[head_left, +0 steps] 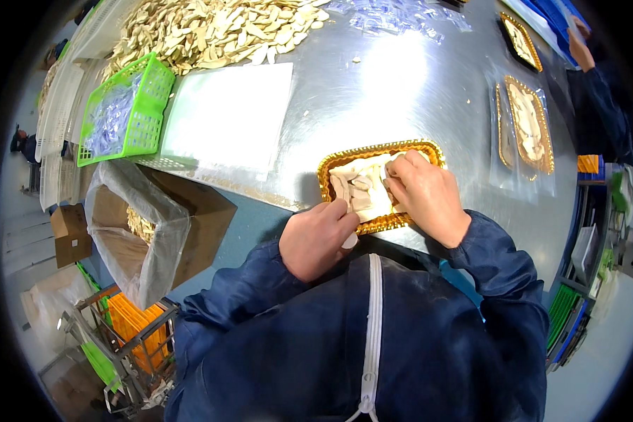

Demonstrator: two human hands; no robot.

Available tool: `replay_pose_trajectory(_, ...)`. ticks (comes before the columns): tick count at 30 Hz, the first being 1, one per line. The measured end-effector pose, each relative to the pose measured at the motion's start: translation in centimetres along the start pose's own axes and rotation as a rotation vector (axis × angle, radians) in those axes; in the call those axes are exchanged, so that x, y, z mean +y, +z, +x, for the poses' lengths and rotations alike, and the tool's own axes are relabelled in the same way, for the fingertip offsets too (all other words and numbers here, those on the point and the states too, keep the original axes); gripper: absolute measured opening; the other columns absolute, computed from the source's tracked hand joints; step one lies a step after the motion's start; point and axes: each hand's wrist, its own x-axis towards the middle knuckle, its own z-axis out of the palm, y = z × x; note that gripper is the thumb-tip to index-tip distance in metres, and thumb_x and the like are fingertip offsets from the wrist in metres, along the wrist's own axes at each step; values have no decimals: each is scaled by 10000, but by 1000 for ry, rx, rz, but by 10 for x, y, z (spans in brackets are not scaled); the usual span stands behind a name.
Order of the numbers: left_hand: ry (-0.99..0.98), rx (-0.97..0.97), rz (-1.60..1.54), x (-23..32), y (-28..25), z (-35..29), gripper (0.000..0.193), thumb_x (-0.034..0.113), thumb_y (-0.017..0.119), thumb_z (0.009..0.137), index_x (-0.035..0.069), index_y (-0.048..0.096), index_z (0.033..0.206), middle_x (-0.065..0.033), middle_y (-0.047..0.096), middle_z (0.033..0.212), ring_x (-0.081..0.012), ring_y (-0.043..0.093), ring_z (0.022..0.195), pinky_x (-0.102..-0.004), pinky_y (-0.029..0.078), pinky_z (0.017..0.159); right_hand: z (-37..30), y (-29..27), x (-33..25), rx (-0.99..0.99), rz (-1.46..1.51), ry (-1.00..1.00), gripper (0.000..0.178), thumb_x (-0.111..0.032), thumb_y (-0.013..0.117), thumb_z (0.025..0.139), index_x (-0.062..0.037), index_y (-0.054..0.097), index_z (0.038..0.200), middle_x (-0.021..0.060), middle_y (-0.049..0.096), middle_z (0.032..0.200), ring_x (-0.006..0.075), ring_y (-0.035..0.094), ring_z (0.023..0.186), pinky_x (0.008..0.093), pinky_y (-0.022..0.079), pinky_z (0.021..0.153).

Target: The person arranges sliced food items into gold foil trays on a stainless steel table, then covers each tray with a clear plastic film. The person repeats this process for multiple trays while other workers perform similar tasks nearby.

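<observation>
A gold tray with a crimped rim lies at the table's near edge, right in front of me. Pale dried slices, which look like mushroom, are laid out in it on a whitish layer. My left hand is closed at the tray's near left corner, its fingers pinching a pale slice; another slice shows below those fingers. Over the tray's right end is my right hand, fingertips bent together on the slices there. What exactly lies under the right fingertips is partly hidden.
Loose slices are heaped at the far left, near a white sheet and a green basket of small clear packets. More packets lie far back. Filled trays sit right. A lined carton stands below left. Another person's hand shows far right.
</observation>
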Motion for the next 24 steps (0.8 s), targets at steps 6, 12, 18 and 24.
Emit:
replay_pose_trajectory(6, 3, 33, 9, -9, 3, -4, 250, 194, 743, 760, 104, 592, 939, -62, 547, 878, -251, 622, 831, -375, 521, 661, 2, 3, -7, -69, -55, 80, 144, -165, 673, 833, -51, 585, 839, 112, 570, 815, 312, 637, 662, 403, 521, 566)
replay_pose_trajectory(12, -9, 31, 18, -13, 2, -5, 246, 203, 749, 758, 105, 595, 923, -61, 546, 872, -246, 622, 832, -364, 521, 657, 0, 11, -6, -24, 28, 140, 133, -173, 655, 838, -51, 615, 803, 118, 612, 803, 327, 634, 677, 417, 520, 605)
replay_pose_trajectory(18, 7, 41, -42, -20, -8, -7, 268, 213, 756, 753, 104, 628, 962, -67, 560, 858, -251, 624, 815, -368, 518, 655, 14, -38, 18, -42, -18, 271, 121, -174, 656, 829, -55, 675, 822, 132, 647, 817, 331, 640, 724, 417, 504, 634)
replay_pose_trajectory(24, 4, 102, -71, -21, -8, 7, 358, 192, 745, 765, 109, 662, 1104, -67, 567, 854, -253, 619, 794, -371, 514, 663, 4, -19, -5, -110, 5, 101, 155, -208, 672, 825, -54, 677, 816, 127, 646, 813, 322, 656, 703, 420, 526, 634)
